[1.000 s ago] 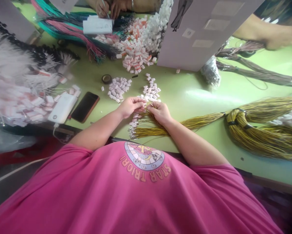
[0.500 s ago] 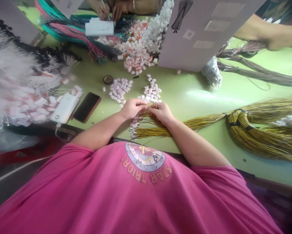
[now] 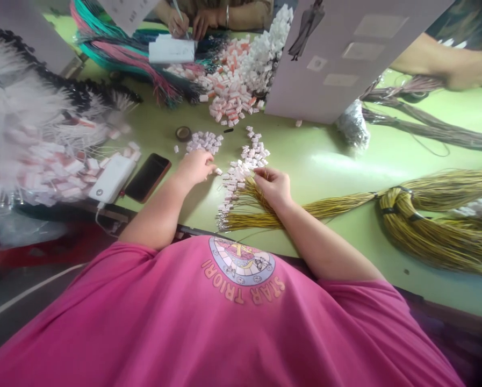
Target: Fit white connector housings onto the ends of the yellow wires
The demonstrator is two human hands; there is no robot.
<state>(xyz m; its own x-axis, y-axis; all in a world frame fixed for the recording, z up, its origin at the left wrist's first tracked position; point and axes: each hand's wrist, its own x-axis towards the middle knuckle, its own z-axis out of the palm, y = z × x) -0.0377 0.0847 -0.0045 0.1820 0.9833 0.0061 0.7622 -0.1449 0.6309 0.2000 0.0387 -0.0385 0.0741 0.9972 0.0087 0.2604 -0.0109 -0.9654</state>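
Note:
My left hand (image 3: 196,165) is curled beside a small pile of white plastic connectors (image 3: 205,142), with one white connector (image 3: 218,171) at its fingertips. My right hand (image 3: 273,185) is closed in a pinch on thin yellow-and-dark wires (image 3: 257,194); its fingers hide the exact grip. These wires belong to a bundle (image 3: 337,206) running off to the right. Left of the right hand, several white connectors (image 3: 230,185) lie in a row at the wire ends. Bare metal tips (image 3: 222,221) show at the lower end. Another loose connector pile (image 3: 254,150) lies just beyond.
A phone (image 3: 148,177) and white power bank (image 3: 112,178) lie left, near heaped white cables (image 3: 55,134). A tape roll (image 3: 183,134) sits behind the left hand. A grey partition (image 3: 305,91) stands beyond; a co-worker's hands (image 3: 190,22) write at the far side.
My left hand has moved left, away from the right hand and the wire ends, to the small connector pile. The right hand still pinches the wires. The view has shifted slightly.

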